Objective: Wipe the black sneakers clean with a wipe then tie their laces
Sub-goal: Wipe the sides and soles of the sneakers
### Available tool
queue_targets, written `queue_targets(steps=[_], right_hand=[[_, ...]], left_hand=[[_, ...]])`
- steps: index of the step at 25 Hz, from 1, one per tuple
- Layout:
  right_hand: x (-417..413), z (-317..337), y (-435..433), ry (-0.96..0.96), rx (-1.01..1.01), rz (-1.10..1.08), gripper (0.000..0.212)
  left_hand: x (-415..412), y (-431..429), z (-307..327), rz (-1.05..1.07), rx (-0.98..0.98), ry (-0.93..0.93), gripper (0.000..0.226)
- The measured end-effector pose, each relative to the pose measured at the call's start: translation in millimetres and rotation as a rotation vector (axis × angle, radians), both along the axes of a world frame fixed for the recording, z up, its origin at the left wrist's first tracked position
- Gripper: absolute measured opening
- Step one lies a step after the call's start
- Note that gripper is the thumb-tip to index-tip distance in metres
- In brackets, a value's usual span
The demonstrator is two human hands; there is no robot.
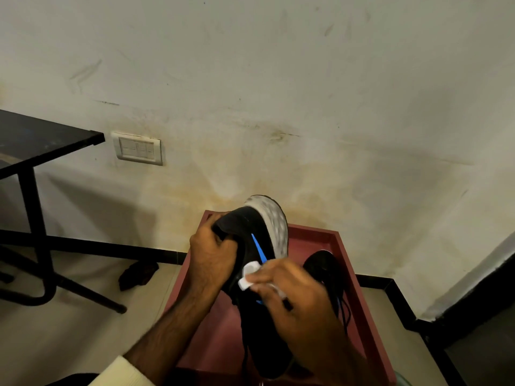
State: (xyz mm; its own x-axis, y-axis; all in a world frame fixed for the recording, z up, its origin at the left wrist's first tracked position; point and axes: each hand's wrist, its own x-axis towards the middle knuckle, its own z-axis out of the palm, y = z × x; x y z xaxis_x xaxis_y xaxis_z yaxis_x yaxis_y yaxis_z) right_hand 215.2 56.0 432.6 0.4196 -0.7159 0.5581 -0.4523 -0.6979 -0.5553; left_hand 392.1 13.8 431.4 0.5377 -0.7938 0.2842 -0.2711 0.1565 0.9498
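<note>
A black sneaker with a blue stripe and a grey-white sole is held up on its side above a dark red table. My left hand grips its collar at the heel end. My right hand pinches a white wipe and presses it against the sneaker's side, just below the blue stripe. The second black sneaker lies on the red table to the right, partly hidden behind my right hand, with its black laces hanging loose.
A black metal-framed table stands at the left against the stained wall, with a switch plate beside it. A dark crumpled thing lies on the floor. A black skirting step runs at the right.
</note>
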Motion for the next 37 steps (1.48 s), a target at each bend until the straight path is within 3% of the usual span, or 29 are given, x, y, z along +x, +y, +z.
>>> queue_targets(steps=[5, 8, 12, 15, 18, 20, 23, 27, 30, 34, 37], right_hand=[[-10.8, 0.7, -13.0, -0.041, 0.027, -0.131, 0.014], [-0.1, -12.1, -5.2, 0.133, -0.191, 0.005, 0.022], [-10.3, -3.0, -14.5, -0.032, -0.043, -0.185, 0.016], [-2.2, -2.8, -4.3, 0.114, -0.204, -0.07, 0.022], [-19.1, 5.1, -21.9, 0.004, -0.044, -0.247, 0.016], [-20.8, 7.5, -16.2, -0.037, 0.047, -0.237, 0.013], [-15.1, 4.5, -12.8, 0.023, 0.097, -0.113, 0.013], [-32.7, 2.6, -24.7, 0.02, 0.117, -0.236, 0.013], [-24.2, -5.5, -17.8, 0.102, 0.135, -0.099, 0.016], [-39.1, -4.4, -29.6, 0.126, 0.166, -0.254, 0.014], [-35.4, -10.0, -25.7, 0.247, 0.193, -0.11, 0.013]], left_hand=[[-1.1, -0.5, 4.6, 0.059, 0.088, 0.079, 0.019], [-2.5, -3.1, 3.5, 0.08, 0.142, 0.104, 0.014], [-1.6, -4.3, 2.5, 0.067, 0.164, 0.098, 0.019], [-5.7, -1.9, 1.9, 0.031, 0.17, 0.066, 0.024], [-4.5, -3.3, -0.3, 0.001, 0.197, 0.072, 0.027], [-4.3, -1.4, -1.1, -0.018, 0.188, 0.037, 0.031], [-2.8, -4.0, -3.5, -0.048, 0.207, -0.013, 0.042], [16.8, -13.1, -0.1, 0.03, 0.226, -0.001, 0.043], [31.1, -16.9, 0.9, 0.069, 0.24, -0.021, 0.043], [37.0, -17.2, -1.9, 0.073, 0.255, -0.027, 0.043], [46.2, -19.8, -4.6, 0.087, 0.267, -0.039, 0.04]])
